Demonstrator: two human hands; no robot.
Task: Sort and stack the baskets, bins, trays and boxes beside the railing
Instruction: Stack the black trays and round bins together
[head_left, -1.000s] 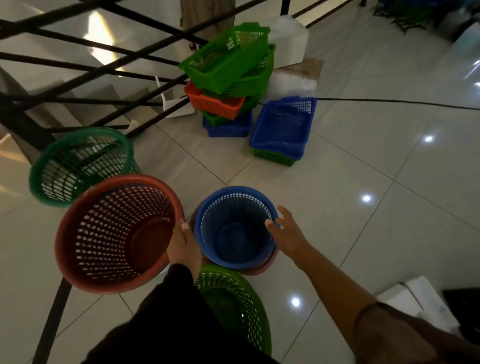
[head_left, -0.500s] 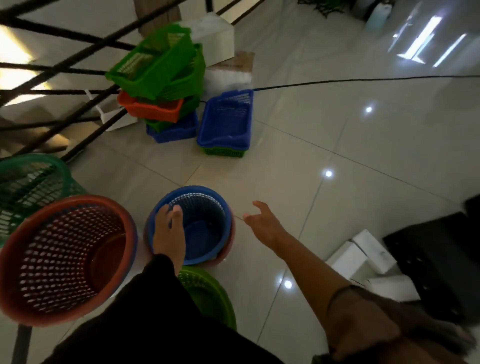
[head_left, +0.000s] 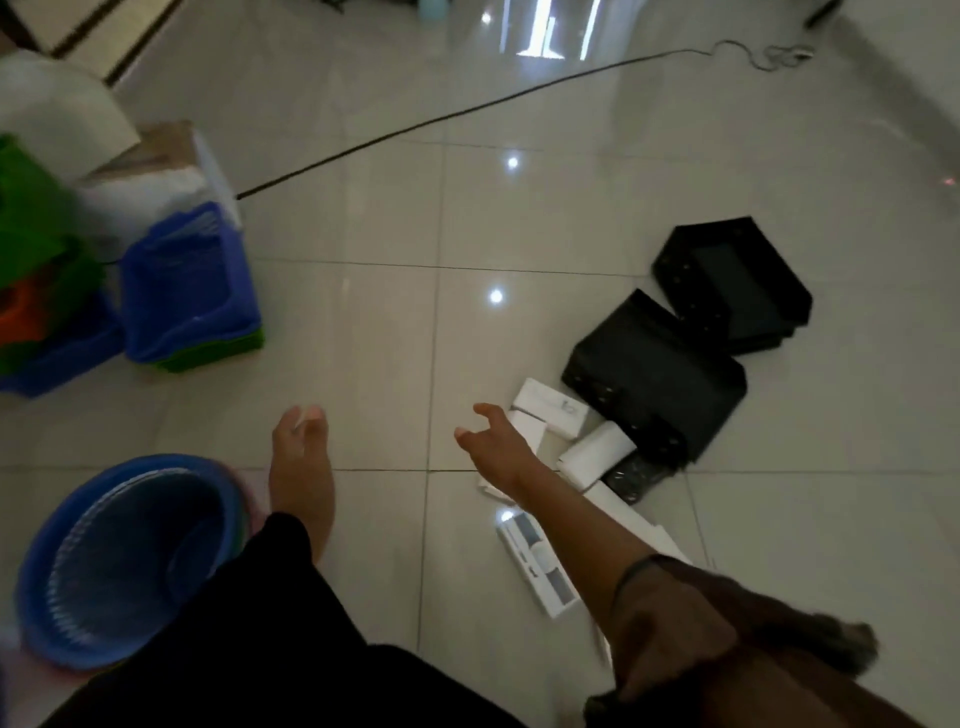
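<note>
A round blue basket (head_left: 130, 561) stands on the floor at lower left, nested in other round baskets. My left hand (head_left: 301, 457) hangs empty to its right, fingers relaxed. My right hand (head_left: 493, 447) reaches out over the tiles, fingers spread, holding nothing, just left of several small white boxes (head_left: 550, 413). Two black trays (head_left: 660, 374) (head_left: 732, 283) lie beyond the boxes at right. A blue rectangular basket (head_left: 192, 291) sits on a green one at left, beside a blurred pile of green, orange and blue baskets (head_left: 36, 270).
A thin black cable (head_left: 467, 111) runs across the glossy tiled floor from the left pile to the upper right. White and brown cartons (head_left: 150, 166) stand behind the blue basket. A long white box (head_left: 535, 561) lies under my right forearm.
My view has swung right, off the railing and onto the white boxes and black trays. My left hand has let go of the blue basket's rim. My right hand has moved toward the boxes.
</note>
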